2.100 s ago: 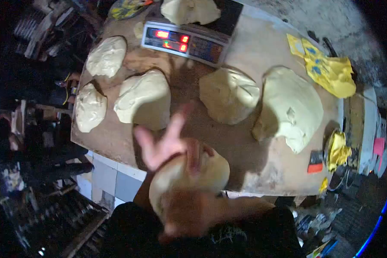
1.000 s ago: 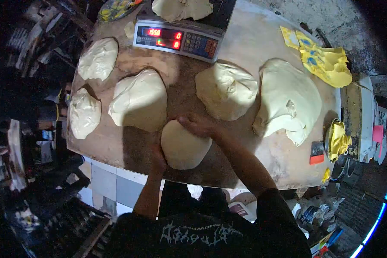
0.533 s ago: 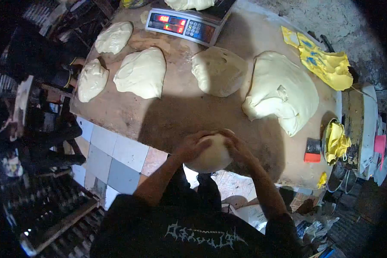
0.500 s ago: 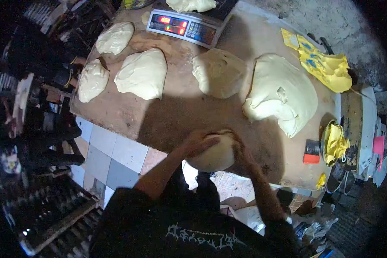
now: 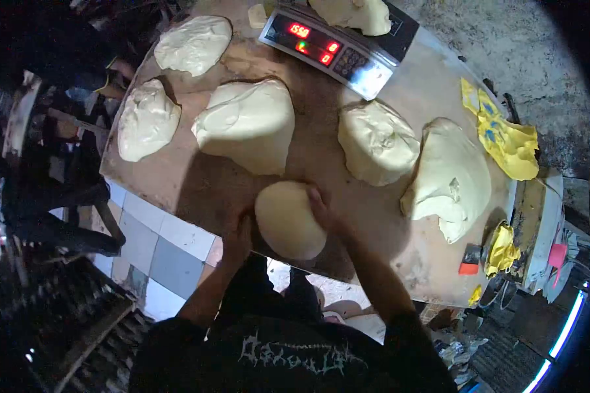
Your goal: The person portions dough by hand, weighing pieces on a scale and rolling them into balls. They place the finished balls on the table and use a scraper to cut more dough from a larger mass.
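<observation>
- Pale dough ball (image 5: 288, 220) sits at the table (image 5: 196, 180) edge
- your left hand (image 5: 240, 230) and right hand (image 5: 321, 208) cup it, fingers clamped on its sides

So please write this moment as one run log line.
left hand: on dough ball | right hand: on dough ball | place: table near edge
</observation>
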`<move>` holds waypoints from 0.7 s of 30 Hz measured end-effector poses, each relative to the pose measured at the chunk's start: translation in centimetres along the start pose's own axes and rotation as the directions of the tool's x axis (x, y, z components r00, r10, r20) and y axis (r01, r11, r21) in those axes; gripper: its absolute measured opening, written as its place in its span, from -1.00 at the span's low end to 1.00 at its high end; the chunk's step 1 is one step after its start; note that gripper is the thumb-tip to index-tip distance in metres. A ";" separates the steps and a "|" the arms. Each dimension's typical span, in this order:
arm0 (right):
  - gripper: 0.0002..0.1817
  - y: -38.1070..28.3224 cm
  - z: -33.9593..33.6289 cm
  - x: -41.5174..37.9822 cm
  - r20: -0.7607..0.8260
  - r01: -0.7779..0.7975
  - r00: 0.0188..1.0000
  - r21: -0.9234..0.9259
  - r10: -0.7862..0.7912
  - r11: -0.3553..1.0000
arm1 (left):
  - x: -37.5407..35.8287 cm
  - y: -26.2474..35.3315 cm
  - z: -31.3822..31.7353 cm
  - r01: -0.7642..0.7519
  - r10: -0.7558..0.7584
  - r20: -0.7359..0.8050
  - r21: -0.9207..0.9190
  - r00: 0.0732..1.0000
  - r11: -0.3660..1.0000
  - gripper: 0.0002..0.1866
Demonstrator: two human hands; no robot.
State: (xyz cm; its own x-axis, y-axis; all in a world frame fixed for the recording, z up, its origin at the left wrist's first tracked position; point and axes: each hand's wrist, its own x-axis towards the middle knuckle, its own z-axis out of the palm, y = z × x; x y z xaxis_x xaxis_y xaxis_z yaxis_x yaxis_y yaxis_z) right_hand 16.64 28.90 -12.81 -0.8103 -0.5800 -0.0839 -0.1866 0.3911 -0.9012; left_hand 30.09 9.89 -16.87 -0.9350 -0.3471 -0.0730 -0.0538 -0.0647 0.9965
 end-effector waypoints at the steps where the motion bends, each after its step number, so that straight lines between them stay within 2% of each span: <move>1: -0.36 -1.3 -0.6 4.6 -0.064 0.076 0.995 -0.022 -0.078 0.997 | 1.1 0.5 -0.4 -0.009 0.009 0.001 0.002 1.000 1.000 -0.68; 2: -0.38 -2.2 -1.3 8.1 -0.122 0.149 0.981 -0.044 -0.154 0.988 | 2.7 0.8 0.0 -0.085 0.087 -0.003 0.182 0.996 0.980 -0.65; 3: -0.38 -3.3 -1.5 9.3 -0.121 0.154 0.980 -0.036 -0.157 0.987 | 3.8 1.2 0.6 -0.153 0.161 0.008 0.360 0.987 0.920 -0.61; 4: -0.41 -4.3 -1.8 10.1 0.070 -0.030 0.997 -0.095 0.037 0.995 | 4.4 1.5 1.6 -0.157 0.166 0.007 0.367 0.986 0.917 -0.61; 5: -0.45 -5.0 -2.2 10.0 0.242 -0.200 0.940 -0.189 0.242 0.961 | 4.7 1.7 3.2 -0.029 0.039 -0.122 0.087 0.992 0.996 -0.59; 6: -0.45 -4.8 -2.5 9.2 0.239 -0.200 0.940 -0.188 0.242 0.962 | 4.4 1.8 4.5 0.075 -0.121 -0.205 -0.218 0.971 0.973 -0.57; 7: -0.45 -4.6 -2.8 8.3 0.299 -0.138 0.928 -0.278 0.222 0.951 | 3.5 0.8 5.1 0.074 -0.120 -0.208 -0.217 0.971 0.973 -0.57; 8: -0.43 -4.4 -3.3 7.6 0.354 -0.066 0.913 -0.358 0.200 0.932 | 3.0 -0.6 5.7 0.180 -0.212 -0.158 -0.196 0.964 0.964 -0.56; 9: -0.43 -4.5 -4.0 6.1 0.347 -0.061 0.918 -0.353 0.191 0.934 | 2.6 -1.3 6.3 0.283 -0.303 -0.106 -0.166 0.947 0.945 -0.55; 10: -0.45 -4.4 -4.9 3.2 0.275 -0.028 0.957 -0.239 0.095 0.971 | 1.3 -1.0 7.2 0.281 -0.300 -0.103 -0.161 0.949 0.946 -0.55; 11: -0.46 -4.2 -5.9 0.3 0.191 0.019 0.981 -0.127 0.006 0.992 | -0.4 -0.6 8.3 0.250 -0.250 -0.058 -0.009 0.966 0.968 -0.54; 12: -0.47 -3.2 -6.7 -2.1 0.189 -0.109 0.974 -0.112 0.129 0.988 | -1.8 0.2 9.4 0.202 -0.204 -0.004 0.144 0.979 0.969 -0.52; 13: -0.48 -1.9 -7.5 -4.8 0.190 -0.240 0.948 -0.094 0.254 0.966 | -3.2 1.9 10.8 0.200 -0.203 -0.001 0.149 0.979 0.968 -0.52; 15: -0.55 0.2 -9.9 -11.0 0.072 -0.200 0.977 -0.007 0.200 0.980 | -5.5 5.3 14.6 0.176 -0.245 0.257 0.265 0.935 0.948 -0.47; 16: -0.56 0.9 -10.8 -14.0 0.022 -0.210 0.978 0.115 0.209 0.971 | -6.7 2.7 16.7 -0.147 0.011 0.291 0.449 0.957 0.881 -0.46; 17: -0.56 1.8 -11.5 -17.1 -0.022 -0.212 0.975 0.232 0.223 0.949 | -7.6 0.1 18.8 -0.432 0.250 0.367 0.589 0.896 0.683 -0.45; 18: -0.56 4.1 -11.5 -20.2 -0.180 -0.209 0.959 0.081 0.221 0.975 | -7.5 1.6 20.7 -0.433 0.254 0.364 0.587 0.896 0.684 -0.45; 19: -0.56 6.4 -11.0 -22.0 -0.332 -0.221 0.925 -0.073 0.185 0.973 | -6.5 4.6 22.5 -0.379 0.098 0.479 0.534 0.872 0.756 -0.45; 20: -0.56 7.1 -10.7 -22.4 -0.332 -0.217 0.926 -0.078 0.180 0.973 | -5.3 6.3 23.4 -0.306 -0.052 0.592 0.488 0.805 0.817 -0.45; 21: -0.55 7.2 -10.3 -22.4 -0.476 -0.194 0.859 0.042 0.190 0.980 | -4.1 6.4 23.6 -0.308 -0.049 0.593 0.485 0.804 0.819 -0.45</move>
State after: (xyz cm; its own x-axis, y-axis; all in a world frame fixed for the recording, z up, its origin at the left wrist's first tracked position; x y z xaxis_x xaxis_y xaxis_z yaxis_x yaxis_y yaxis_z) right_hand 27.72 52.11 -13.01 -0.9957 -0.0833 -0.0414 -0.0023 0.4664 -0.8846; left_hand 25.32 33.01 -9.22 -0.9567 0.2793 -0.0825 0.0741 0.5074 0.8585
